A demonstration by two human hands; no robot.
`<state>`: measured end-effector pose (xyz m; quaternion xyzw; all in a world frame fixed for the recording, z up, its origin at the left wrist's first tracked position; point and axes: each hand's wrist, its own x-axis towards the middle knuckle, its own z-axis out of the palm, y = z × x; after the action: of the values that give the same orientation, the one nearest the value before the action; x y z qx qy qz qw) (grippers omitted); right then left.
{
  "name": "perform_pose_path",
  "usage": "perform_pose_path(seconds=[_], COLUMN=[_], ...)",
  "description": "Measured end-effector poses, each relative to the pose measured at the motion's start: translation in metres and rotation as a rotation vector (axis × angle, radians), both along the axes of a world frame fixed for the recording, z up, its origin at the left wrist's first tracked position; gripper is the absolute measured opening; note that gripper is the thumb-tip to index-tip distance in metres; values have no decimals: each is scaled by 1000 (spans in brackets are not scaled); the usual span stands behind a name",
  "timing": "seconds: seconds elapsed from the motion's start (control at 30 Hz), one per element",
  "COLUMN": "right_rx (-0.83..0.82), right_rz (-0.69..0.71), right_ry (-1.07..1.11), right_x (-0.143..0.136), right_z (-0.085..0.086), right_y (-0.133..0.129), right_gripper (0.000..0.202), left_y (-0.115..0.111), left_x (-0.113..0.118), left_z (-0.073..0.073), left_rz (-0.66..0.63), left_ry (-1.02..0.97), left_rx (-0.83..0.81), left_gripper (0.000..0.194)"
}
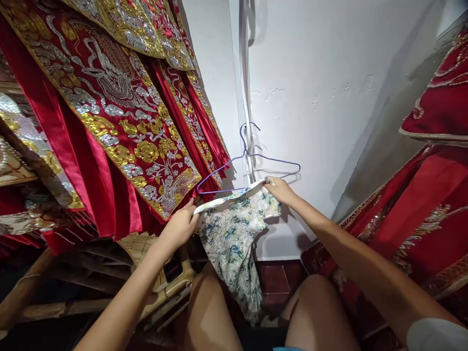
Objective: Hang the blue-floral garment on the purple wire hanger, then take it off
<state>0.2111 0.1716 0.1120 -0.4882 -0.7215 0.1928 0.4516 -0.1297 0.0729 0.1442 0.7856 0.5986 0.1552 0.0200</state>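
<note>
A floral dress (234, 239), cream with blue, green and yellow print, hangs down in front of me between my knees. My left hand (183, 224) is closed on one end of its pale top edge, and my right hand (278, 190) pinches the other end, so the edge is drawn out between them. Just behind and above it hangs a purple wire hanger (274, 158), its hook up by a white vertical pipe or cord on the wall. The dress hides part of the hanger's lower bar; whether they touch I cannot tell.
Red costumes (127, 112) with gold and silver embroidery hang on the left. More red embroidered garments (431, 204) are on the right. A bamboo chair (175, 285) with a dark phone-like object (173, 269) stands low left. The white wall (310, 63) rises ahead, above red floor tiles (272, 280).
</note>
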Motion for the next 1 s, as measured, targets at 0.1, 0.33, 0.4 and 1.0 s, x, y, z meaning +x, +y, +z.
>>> perform_pose_path(seconds=[0.1, 0.33, 0.4, 1.0], right_rx=[4, -72, -101, -187], right_rz=[-41, -126, -69, -134], right_ry=[-15, 21, 92, 12], right_x=[13, 33, 27, 108], right_z=[-2, 20, 23, 78], right_y=[-12, -56, -65, -63], right_gripper=[26, 30, 29, 21], left_y=[5, 12, 16, 46], left_x=[3, 27, 44, 63], left_z=[-3, 24, 38, 58], left_rz=[30, 51, -52, -94], left_ry=[-9, -339, -477, -435], left_rx=[-26, 109, 180, 485], left_gripper=[38, 53, 49, 28])
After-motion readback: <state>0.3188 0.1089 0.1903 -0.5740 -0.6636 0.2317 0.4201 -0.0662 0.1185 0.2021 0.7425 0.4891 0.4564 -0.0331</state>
